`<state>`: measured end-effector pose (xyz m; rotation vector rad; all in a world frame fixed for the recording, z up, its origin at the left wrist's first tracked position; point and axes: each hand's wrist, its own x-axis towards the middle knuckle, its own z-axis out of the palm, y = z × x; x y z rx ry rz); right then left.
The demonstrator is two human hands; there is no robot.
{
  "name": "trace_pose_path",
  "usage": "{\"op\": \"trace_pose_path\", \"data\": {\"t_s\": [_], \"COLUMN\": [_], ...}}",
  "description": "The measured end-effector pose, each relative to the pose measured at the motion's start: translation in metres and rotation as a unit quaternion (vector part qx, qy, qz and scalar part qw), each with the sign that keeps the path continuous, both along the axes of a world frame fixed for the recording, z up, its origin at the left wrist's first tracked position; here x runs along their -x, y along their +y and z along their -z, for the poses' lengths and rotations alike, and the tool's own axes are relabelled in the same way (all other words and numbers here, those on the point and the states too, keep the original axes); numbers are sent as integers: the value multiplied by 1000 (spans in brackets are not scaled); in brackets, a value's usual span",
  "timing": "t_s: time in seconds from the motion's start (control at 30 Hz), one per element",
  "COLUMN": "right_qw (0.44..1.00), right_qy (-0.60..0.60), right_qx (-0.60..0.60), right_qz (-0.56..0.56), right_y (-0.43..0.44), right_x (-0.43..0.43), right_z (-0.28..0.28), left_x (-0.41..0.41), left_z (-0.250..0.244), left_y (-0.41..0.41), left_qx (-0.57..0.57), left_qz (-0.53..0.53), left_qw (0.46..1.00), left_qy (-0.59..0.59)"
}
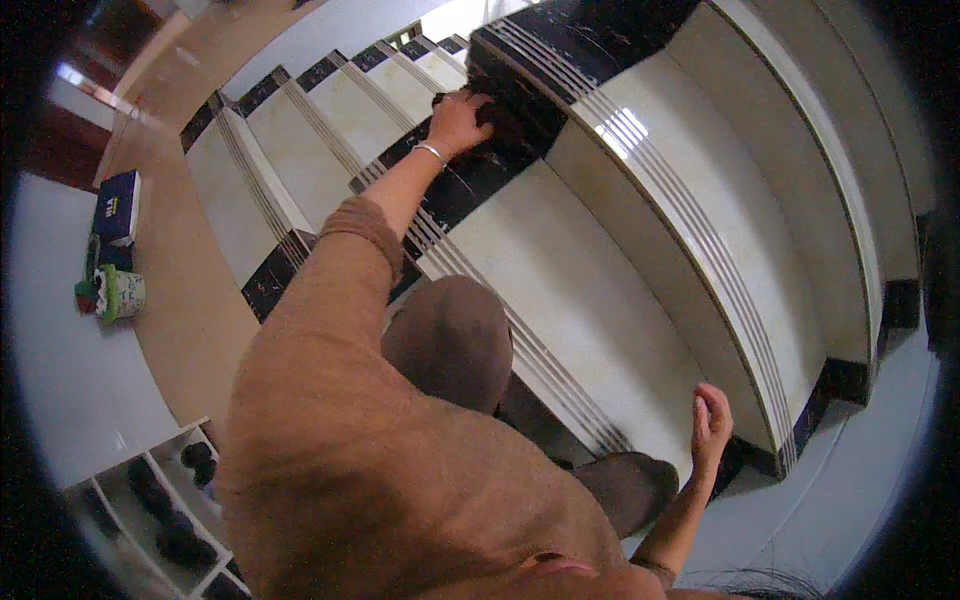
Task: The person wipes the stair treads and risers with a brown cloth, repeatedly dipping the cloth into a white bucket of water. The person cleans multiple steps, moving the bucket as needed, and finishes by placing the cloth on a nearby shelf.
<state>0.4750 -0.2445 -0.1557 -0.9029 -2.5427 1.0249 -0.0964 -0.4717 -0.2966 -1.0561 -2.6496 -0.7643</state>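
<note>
My left hand (pixel 456 126), with a silver bracelet at the wrist, presses down at the black marble end of a stair tread. Dark material, apparently a dark cloth (pixel 487 115), shows at both sides of its fingers; most of it is hidden under the hand. Before me, the cream stone tread (pixel 570 240) has grooved strips along its front edge. My right hand (pixel 711 424) hangs over the other end of this tread, near the wall, its fingers loosely curled with nothing visible in them.
Higher steps (pixel 720 172) rise to the right; lower steps (pixel 300 135) descend at upper left. A potted cactus (pixel 120 292) and a dark blue box (pixel 116 210) stand on a white surface at left. Below is a shelf unit (pixel 161 465) with dark shoes.
</note>
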Motion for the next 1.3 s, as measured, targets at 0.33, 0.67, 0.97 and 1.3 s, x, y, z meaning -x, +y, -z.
{"op": "trace_pose_path", "data": {"t_s": [0.33, 0.67, 0.97, 1.3], "right_qw": [999, 996, 992, 995], "right_qy": [30, 17, 46, 94], "right_qx": [-29, -89, -118, -29], "right_qz": [-9, -26, -14, 32], "right_y": [13, 18, 19, 16], "right_x": [-4, -29, -61, -96], "right_z": [-5, -32, -14, 12], "left_x": [-163, -91, -241, -426], "left_z": [-17, -1, -36, -18], "left_y": [-93, 7, 48, 152], "left_qx": [-18, 61, 171, 101], "left_qz": [507, 42, 788, 757], "left_qw": [861, 995, 592, 645], "left_qy": [42, 68, -14, -23]}}
